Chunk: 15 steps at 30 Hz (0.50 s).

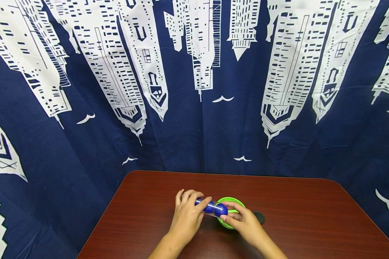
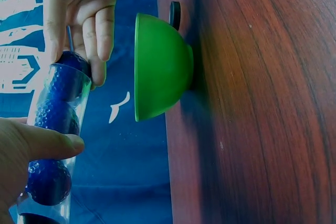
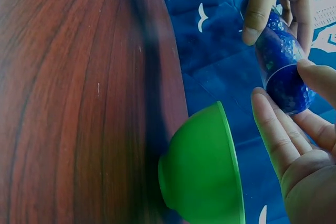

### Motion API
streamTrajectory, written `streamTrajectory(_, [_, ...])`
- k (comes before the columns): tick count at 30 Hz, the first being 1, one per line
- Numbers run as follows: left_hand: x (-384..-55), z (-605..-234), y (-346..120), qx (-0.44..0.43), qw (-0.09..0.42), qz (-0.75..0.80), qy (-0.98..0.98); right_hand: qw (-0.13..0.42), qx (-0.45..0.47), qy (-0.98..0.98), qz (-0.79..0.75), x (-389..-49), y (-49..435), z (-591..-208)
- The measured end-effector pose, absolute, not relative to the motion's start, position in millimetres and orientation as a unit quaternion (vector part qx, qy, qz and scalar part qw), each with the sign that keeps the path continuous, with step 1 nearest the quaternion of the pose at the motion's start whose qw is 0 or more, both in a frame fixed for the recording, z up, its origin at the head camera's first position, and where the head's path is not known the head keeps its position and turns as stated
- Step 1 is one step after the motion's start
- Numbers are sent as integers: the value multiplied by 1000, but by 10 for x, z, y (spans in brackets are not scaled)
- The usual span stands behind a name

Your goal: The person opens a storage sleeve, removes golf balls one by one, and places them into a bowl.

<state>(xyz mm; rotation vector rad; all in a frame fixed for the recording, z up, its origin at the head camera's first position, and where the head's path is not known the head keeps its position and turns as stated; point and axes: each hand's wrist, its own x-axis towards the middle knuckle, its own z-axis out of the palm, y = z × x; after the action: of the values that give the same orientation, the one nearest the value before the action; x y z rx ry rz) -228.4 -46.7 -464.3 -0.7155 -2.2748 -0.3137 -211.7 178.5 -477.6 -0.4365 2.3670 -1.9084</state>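
Note:
My left hand (image 1: pixel 186 217) grips a clear tube (image 2: pixel 65 211) holding several blue dimpled balls that look like golf balls, its thumb lying across the wall. The tube tilts, its open end toward my right hand (image 1: pixel 246 225). There, a blue golf ball (image 2: pixel 74 61) sticks partly out of the mouth, and the right thumb and fingers pinch it. Below and beside the tube's mouth stands a green bowl (image 2: pixel 163 69) upright on the table; its inside is mostly hidden by the hands in the head view. A dark end shows at the tube's other end in the left wrist view.
A black round disc, like a lid (image 1: pixel 259 217), lies on the table just right of the bowl. The reddish-brown wooden table (image 1: pixel 142 201) has rounded far corners. Behind it hangs a navy cloth (image 1: pixel 188 144) printed with white buildings and birds.

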Motion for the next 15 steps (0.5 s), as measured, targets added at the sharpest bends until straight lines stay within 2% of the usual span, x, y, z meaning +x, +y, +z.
streamTrajectory(15, [-2281, -4696, -461, -273, 364, -133, -881, 32, -140, 771, -621, -2106, 1785, -4759])
